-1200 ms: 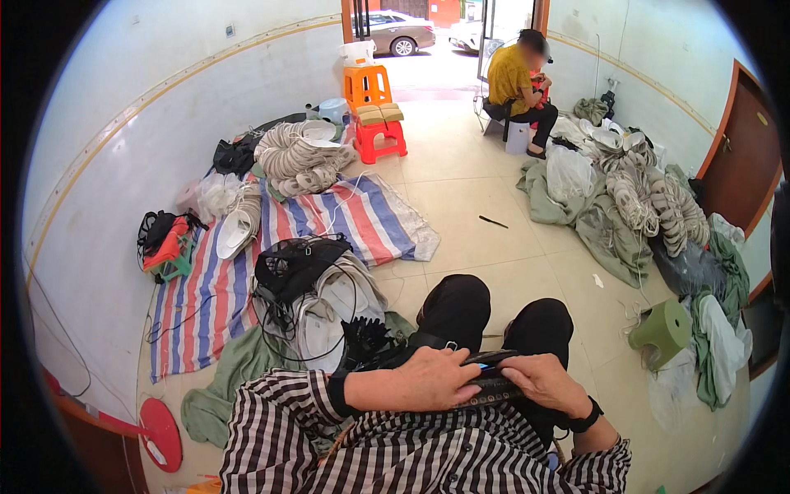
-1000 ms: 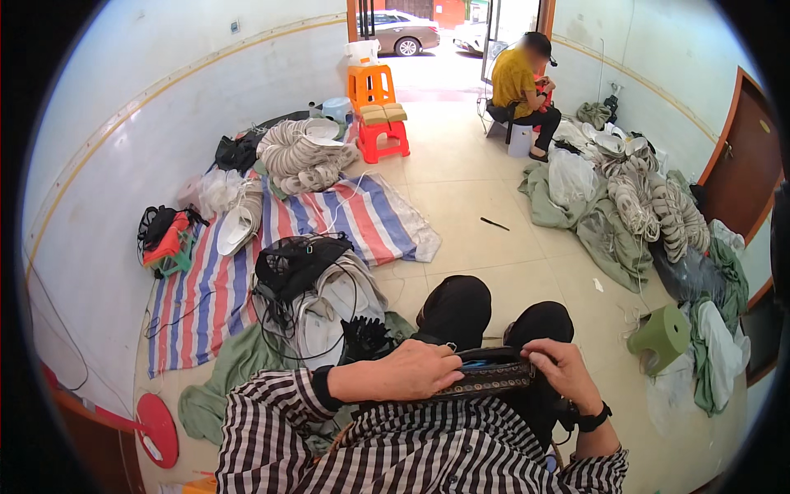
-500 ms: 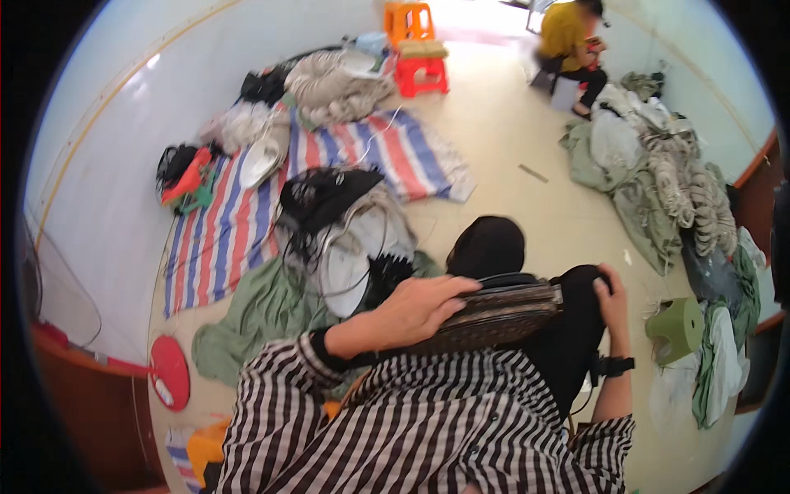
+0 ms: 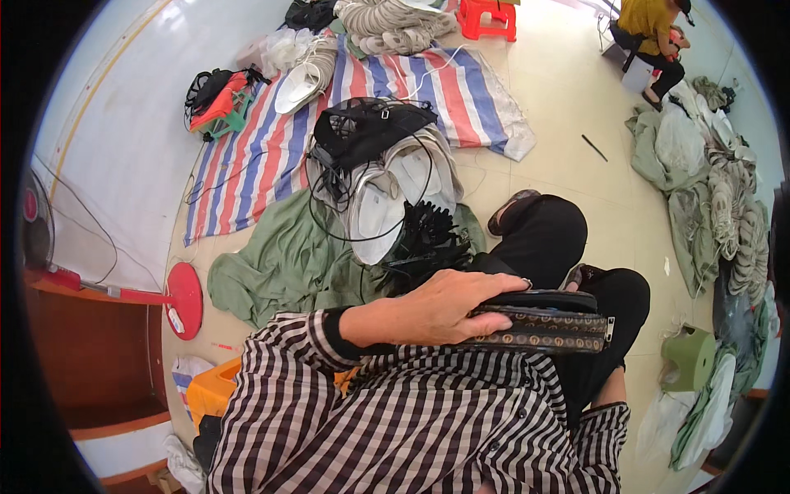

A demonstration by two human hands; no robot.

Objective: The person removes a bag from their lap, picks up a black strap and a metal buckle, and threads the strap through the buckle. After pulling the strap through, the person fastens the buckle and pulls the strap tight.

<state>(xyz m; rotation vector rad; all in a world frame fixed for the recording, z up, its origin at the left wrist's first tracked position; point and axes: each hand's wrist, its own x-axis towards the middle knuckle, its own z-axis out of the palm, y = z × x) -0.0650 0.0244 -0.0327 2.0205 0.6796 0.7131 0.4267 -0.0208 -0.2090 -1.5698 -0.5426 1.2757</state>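
Note:
My left hand (image 4: pixel 440 306) grips a dark brown patterned zip bag (image 4: pixel 555 329) across my lap, its thumb on the near side and fingers over the top edge. A metal zip end shows at the bag's right end. My right forearm (image 4: pixel 611 389) reaches in toward the bag; the hand itself is hidden behind the bag and my thigh. On the floor ahead, black mesh cloth (image 4: pixel 370 132) lies over stacks of white sole-shaped pieces (image 4: pixel 380 216). A bunch of black strips (image 4: pixel 428 239) sits just beyond my left hand.
Green cloth (image 4: pixel 280 263) and a striped sheet (image 4: pixel 239 185) lie ahead to the left, near a round red base (image 4: pixel 185 300). Bundles and sacks (image 4: pixel 699 198) line the right wall, with a green stool (image 4: pixel 688 359) nearer. A seated person (image 4: pixel 650 37) is at the far right.
My right hand has left my right knee and gone out of sight behind the bag. My left hand keeps its hold on the bag. The view has tilted down and turned left.

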